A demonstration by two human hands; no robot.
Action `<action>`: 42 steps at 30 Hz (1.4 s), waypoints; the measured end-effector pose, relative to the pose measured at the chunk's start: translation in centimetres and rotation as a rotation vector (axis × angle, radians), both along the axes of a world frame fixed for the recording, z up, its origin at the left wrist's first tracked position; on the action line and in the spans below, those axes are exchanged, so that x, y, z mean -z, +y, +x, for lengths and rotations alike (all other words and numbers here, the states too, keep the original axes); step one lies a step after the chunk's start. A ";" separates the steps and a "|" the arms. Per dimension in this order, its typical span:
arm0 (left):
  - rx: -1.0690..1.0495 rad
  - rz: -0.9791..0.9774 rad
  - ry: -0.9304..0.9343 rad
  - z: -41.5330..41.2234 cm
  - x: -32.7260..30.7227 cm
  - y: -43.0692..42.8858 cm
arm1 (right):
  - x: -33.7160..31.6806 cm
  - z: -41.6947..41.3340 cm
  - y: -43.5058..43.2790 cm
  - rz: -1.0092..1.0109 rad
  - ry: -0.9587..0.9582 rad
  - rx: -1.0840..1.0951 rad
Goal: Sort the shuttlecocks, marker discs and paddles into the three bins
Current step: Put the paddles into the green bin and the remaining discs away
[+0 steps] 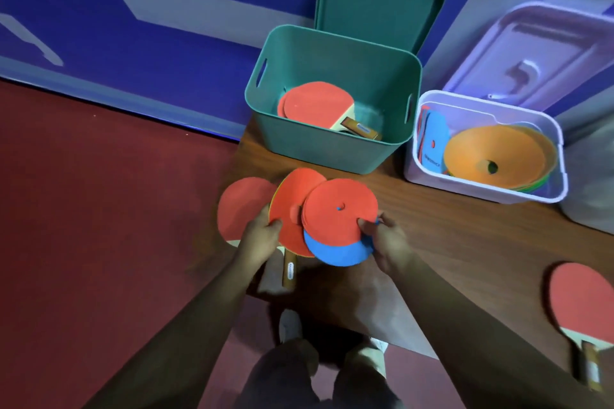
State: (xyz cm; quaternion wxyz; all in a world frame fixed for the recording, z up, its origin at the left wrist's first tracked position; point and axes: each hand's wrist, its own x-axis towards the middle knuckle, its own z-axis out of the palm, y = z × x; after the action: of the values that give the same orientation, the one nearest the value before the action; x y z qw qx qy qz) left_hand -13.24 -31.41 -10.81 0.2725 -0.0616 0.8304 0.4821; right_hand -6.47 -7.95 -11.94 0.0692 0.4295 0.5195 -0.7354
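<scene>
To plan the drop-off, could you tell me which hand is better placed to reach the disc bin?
Probably the right: the right hand, pinching red and blue discs, is nearer the white bin; the left hand, gripping a red-topped stack, would have to cross it.

Red flat round marker discs [340, 209], one blue disc [335, 252] under, fanned above desk's left end. Red-rubber wooden-handled paddle [244, 206] beneath; 2nd paddle [581, 295] at near-right edge. Teal plastic bin [332, 149]: paddles [312, 103]. Pale lilac bin [481, 186]: orange discs [491, 153].

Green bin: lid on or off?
Off. The lid stands behind the green bin, whose open top shows red paddles inside.
</scene>
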 end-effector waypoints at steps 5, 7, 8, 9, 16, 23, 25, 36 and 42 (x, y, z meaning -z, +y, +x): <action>-0.062 0.202 -0.132 1.2 -0.5 3.9 | -2.4 3.6 3.9 -0.007 0.047 0.114; -0.042 0.303 -0.231 1.8 -0.6 6.0 | -3.1 5.2 5.5 -0.013 0.072 0.157; -0.013 0.323 -0.263 2.0 -0.3 7.0 | -3.3 5.9 6.2 -0.011 0.082 0.177; 0.024 0.329 -0.286 2.1 0.2 7.9 | -3.5 6.5 6.8 -0.008 0.091 0.195; 0.110 -0.236 0.550 3.5 -0.7 11.5 | -3.3 9.3 9.7 0.021 0.124 0.204; -0.043 0.187 -0.078 3.7 -4.0 17.8 | -5.2 9.5 12.7 -0.110 0.238 0.115; -0.105 0.386 -0.262 4.1 -3.7 19.0 | -5.9 9.5 13.9 -0.105 0.230 0.079; -0.352 0.311 -0.038 6.5 -3.5 23.5 | -4.6 12.1 20.4 0.183 -0.037 -0.035; -0.384 0.426 -0.103 7.6 -4.2 24.5 | -5.8 12.5 23.4 0.596 -0.146 -0.268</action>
State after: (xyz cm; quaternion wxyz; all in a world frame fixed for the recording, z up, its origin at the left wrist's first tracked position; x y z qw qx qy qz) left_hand -5.65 -6.88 -6.57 0.2249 -0.1836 0.6684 0.6847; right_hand 6.07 15.49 -6.19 0.0735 0.4105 0.7572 -0.5027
